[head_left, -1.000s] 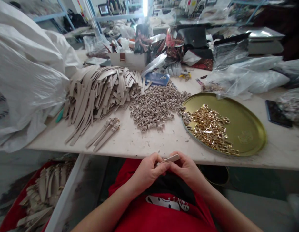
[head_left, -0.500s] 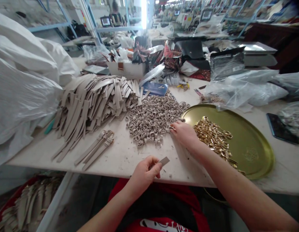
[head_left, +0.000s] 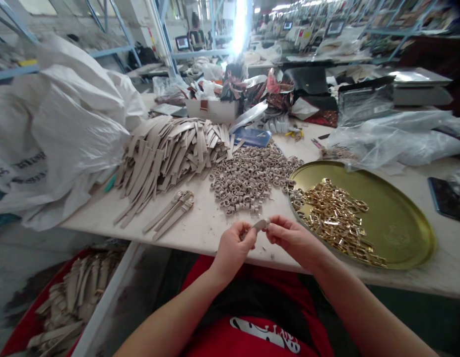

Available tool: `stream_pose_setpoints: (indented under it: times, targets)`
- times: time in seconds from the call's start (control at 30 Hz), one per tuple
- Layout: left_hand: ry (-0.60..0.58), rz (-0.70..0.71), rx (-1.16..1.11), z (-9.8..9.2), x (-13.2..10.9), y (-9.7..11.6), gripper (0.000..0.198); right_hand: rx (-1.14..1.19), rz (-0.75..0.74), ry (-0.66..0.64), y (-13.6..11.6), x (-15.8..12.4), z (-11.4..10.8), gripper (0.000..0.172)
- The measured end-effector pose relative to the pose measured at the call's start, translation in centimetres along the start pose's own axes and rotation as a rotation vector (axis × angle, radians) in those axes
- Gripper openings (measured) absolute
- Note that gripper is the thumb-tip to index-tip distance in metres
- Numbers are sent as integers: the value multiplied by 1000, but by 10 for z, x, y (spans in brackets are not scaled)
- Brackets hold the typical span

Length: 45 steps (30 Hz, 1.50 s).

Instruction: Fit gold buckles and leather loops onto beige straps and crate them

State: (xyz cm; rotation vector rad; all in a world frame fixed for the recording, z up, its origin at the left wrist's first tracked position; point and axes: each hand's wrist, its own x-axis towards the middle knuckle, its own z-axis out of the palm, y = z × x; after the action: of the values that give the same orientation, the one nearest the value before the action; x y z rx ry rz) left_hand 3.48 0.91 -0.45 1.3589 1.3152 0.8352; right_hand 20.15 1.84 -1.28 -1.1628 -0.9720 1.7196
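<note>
Near the table's front edge, my left hand (head_left: 237, 244) is closed on a grey-beige strap (head_left: 260, 224), whose end sticks out past the thumb. My right hand (head_left: 287, 235) meets that end with thumb and fingers pinched; a small strap loop seems to be in the pinch, mostly hidden. Just beyond both hands spreads a heap of small beige strap loops (head_left: 248, 173). To their right, gold metal buckles (head_left: 336, 218) are piled on a round gold-coloured tray (head_left: 397, 213). Several straps with gold fittings (head_left: 172, 213) lie left of my hands.
A large pile of loose straps (head_left: 177, 148) covers the left of the table, beside a white sack (head_left: 77, 129). Below at left stands a red container (head_left: 32, 322) of straps. A phone (head_left: 449, 198) lies at far right, plastic bags (head_left: 401, 139) behind the tray.
My right hand has come back from the loop heap to the strap end in my left hand. The whole view has shifted, so the table appears further right.
</note>
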Motion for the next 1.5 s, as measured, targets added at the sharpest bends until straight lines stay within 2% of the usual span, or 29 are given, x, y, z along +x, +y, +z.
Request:
stream_pose_setpoints:
  times: [0.17,0.37,0.47,0.53,0.6,0.67,0.8,0.9,0.97,1.07,1.2,1.3,1.5]
  targets:
    - [38,79,250,-4,-25,-3,20,41,-10,37,14,-22,16,25]
    - [-60,93,353,-6,-41,2,16,0,-59,136,26,-40,24,29]
    - [-104,73,285,-5,-45,2,17,32,-39,90,34,-47,28,29]
    - [-180,58,175,-6,-48,1,17,121,6,59,38,-49,30,28]
    - [-258,55,53,-7,-50,0,17,177,38,67,40,-51,31,27]
    - [-286,50,-30,-8,-52,-2,22,179,45,69,40,-53,34,28]
    - [-252,19,-38,-9,-51,-8,26,109,11,12,36,-57,39,27]
    - [-259,-9,-15,-11,-47,-13,26,195,18,-28,36,-56,37,35]
    - [-268,-27,3,-12,-45,-15,28,285,70,-54,38,-53,33,36]
    - [-267,-50,29,-14,-42,-13,26,341,170,-79,45,-48,29,24]
    - [-229,-84,210,-15,-38,-6,19,320,276,-156,52,-43,26,31]
    - [-208,-121,367,-14,-33,-4,21,346,321,-167,52,-39,23,30]
    - [-224,-149,376,-11,-25,-5,25,406,401,-220,50,-32,15,31]
